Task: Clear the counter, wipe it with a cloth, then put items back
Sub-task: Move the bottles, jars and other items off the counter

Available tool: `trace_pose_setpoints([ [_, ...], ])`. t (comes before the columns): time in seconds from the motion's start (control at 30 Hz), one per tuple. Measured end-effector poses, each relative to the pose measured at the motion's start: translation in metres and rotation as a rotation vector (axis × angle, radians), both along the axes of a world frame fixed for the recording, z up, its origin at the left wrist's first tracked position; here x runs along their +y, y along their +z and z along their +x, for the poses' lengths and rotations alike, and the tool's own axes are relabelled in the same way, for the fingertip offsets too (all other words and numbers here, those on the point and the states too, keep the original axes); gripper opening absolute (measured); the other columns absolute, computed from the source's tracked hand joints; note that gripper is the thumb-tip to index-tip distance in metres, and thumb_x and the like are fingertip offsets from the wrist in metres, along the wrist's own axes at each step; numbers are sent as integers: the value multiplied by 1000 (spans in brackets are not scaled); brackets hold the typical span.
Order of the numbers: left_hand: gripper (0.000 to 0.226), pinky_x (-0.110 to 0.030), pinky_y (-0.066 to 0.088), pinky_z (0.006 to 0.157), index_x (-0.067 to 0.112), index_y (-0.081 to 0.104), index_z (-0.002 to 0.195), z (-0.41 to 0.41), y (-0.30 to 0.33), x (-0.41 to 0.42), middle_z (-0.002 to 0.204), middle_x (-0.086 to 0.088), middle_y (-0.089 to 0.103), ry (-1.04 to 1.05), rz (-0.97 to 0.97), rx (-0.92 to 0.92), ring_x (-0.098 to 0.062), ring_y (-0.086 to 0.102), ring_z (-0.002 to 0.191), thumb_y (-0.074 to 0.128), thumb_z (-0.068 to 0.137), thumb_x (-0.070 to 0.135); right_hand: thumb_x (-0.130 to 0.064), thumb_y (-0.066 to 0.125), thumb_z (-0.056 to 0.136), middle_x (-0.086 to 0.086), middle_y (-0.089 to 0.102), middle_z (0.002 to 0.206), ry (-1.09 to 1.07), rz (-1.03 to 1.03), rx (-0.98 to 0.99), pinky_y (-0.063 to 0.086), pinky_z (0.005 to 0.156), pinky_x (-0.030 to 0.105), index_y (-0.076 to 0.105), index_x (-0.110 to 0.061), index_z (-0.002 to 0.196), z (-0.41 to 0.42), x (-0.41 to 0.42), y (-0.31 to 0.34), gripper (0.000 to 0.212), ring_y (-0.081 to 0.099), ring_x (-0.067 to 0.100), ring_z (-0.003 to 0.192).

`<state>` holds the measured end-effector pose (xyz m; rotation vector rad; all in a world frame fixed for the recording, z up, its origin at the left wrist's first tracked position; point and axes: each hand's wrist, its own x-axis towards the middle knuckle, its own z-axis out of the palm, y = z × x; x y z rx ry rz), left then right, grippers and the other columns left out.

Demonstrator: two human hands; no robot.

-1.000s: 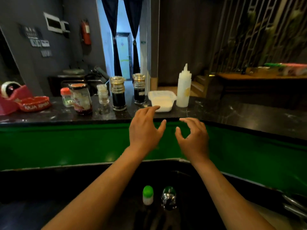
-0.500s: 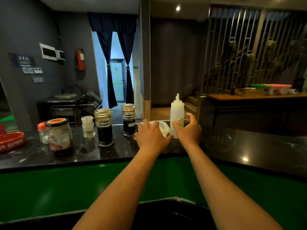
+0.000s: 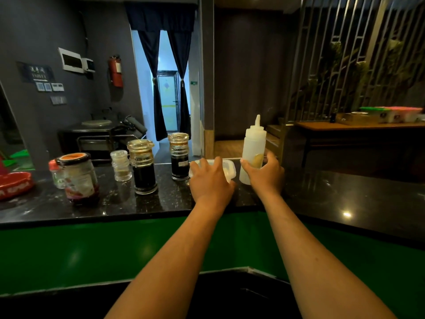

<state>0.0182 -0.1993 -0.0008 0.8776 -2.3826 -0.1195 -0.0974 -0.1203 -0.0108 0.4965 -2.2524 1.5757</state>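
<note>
Dim bar room, black stone bench [image 3: 322, 196] glossy. Left hand [image 3: 210, 180] curled over white lidded tub [image 3: 230, 168]; right hand [image 3: 264, 173] wraps squeeze bottle [image 3: 253, 146] low on body, just right of left hand. Bottle upright, long axis vertical, nozzle up. Risk: low grip, bottle may tip. Risk: left elbow swing may knock dark sauce jar [image 3: 179, 155], just left of left hand.

You are standing behind a restaurant service counter.
Before you the dark stone counter [image 3: 322, 199] carries sauce bottles [image 3: 143, 166], a jam jar [image 3: 79, 178] and a squeeze bottle [image 3: 253, 143]; a red ashtray [image 3: 13, 185] sits at the left, a fire extinguisher [image 3: 115, 71] hangs on the wall, and a dining table [image 3: 356, 128] stands beyond.
</note>
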Motion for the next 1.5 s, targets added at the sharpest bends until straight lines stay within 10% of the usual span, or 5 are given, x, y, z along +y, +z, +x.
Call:
trace_pose_setpoints([
  [0.77,67,-41,56,72,32,57,131,306,-149,25,140,4,52,-34,53,145,-27,44,129,69,71,59,-46,80,65,-10,67,100,167,-220,-25,59,69,41,56,-31,112,248,78,-125,55,67,11,83],
  [1.1,71,-42,59,72,33,56,134,344,-251,-5,145,0,46,-67,201,-52,-31,39,134,75,69,55,-30,88,64,-10,65,97,215,171,-354,55,73,31,55,-32,128,323,45,-235,72,66,14,87],
  [1.3,72,-42,60,68,25,60,129,321,-290,-19,142,-10,50,-34,218,-116,-38,44,129,81,64,51,-54,83,59,6,64,104,150,569,-281,53,76,37,57,-30,122,304,19,-247,72,63,32,98],
  [1.5,76,-48,59,84,25,56,136,301,-311,-35,149,-11,43,68,250,-126,-39,36,135,81,69,52,-56,80,67,7,59,129,199,703,-185,27,115,48,55,-25,132,286,-2,-260,76,44,31,130],
])
